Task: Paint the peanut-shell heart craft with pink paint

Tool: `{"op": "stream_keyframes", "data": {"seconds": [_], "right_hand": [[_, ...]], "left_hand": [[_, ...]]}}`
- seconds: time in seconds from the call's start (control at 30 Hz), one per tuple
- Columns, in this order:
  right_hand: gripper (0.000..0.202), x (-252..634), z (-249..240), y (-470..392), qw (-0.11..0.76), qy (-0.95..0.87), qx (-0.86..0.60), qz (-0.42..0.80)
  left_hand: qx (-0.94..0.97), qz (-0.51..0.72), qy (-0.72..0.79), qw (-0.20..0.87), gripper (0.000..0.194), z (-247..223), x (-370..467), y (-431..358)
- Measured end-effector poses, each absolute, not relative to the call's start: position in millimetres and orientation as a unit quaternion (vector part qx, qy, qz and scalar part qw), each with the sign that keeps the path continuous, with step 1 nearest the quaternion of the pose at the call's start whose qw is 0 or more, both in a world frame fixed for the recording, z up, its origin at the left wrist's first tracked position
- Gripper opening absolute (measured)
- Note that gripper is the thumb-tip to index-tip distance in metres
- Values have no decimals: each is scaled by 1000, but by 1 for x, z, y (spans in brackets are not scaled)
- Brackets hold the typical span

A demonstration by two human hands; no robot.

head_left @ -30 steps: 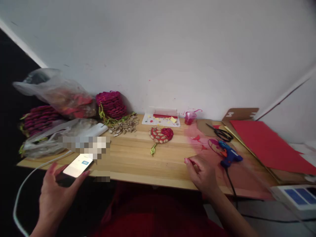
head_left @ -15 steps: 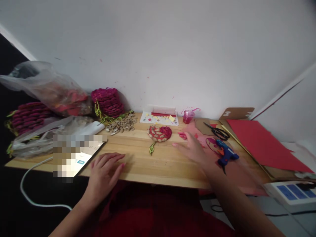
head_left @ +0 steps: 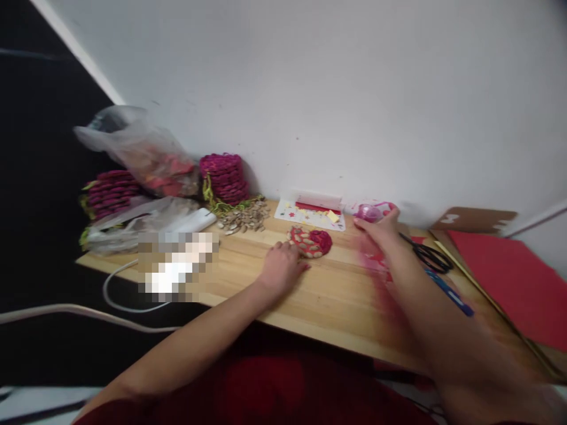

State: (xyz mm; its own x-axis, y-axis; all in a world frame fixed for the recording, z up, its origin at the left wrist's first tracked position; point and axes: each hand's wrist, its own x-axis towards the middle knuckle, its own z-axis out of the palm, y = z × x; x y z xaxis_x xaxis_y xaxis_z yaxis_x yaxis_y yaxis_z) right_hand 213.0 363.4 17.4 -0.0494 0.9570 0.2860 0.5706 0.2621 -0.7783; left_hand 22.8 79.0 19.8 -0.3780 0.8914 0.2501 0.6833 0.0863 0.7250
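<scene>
My left hand [head_left: 283, 268] rests on the table, fingers curled over the lower left edge of a round red craft piece [head_left: 316, 243]. The piece bears pale shell-like bits and a dark pink coil; its green stem is hidden beneath that hand. At the back, near the wall, my right hand [head_left: 384, 227] is closed around a small clear pink plastic cup [head_left: 368, 212]. Behind the craft piece lies a white card [head_left: 287, 213] with small coloured shapes. My right forearm partly covers the blue glue gun [head_left: 452, 295] and the black scissors [head_left: 432, 258].
A pile of shell-like pieces [head_left: 245, 218] lies by a purple braided roll [head_left: 225, 178]. Plastic bags [head_left: 133, 224] and a blurred-out phone [head_left: 172, 268] with a cable [head_left: 115, 295] are at left. Red sheets [head_left: 509, 277] lie at right; the wall [head_left: 310, 106] bounds the back.
My left hand has moved right to the craft piece's edge. My right hand has reached back and taken hold of the pink cup. The pink sheet is smeared by motion, and the view has shifted.
</scene>
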Motion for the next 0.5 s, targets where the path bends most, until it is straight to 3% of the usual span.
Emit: {"op": "stream_keyframes", "data": {"seconds": [0.2, 0.37, 0.5], "right_hand": [[102, 204, 16, 374, 396, -674, -574, 243], [103, 206, 28, 342, 372, -691, -571, 242], [106, 199, 27, 306, 373, -730, -505, 268]], "left_hand": [[513, 420, 724, 191, 29, 20, 11, 70], [333, 564, 610, 447, 37, 11, 5, 37], [244, 635, 540, 496, 52, 6, 2, 10]]}}
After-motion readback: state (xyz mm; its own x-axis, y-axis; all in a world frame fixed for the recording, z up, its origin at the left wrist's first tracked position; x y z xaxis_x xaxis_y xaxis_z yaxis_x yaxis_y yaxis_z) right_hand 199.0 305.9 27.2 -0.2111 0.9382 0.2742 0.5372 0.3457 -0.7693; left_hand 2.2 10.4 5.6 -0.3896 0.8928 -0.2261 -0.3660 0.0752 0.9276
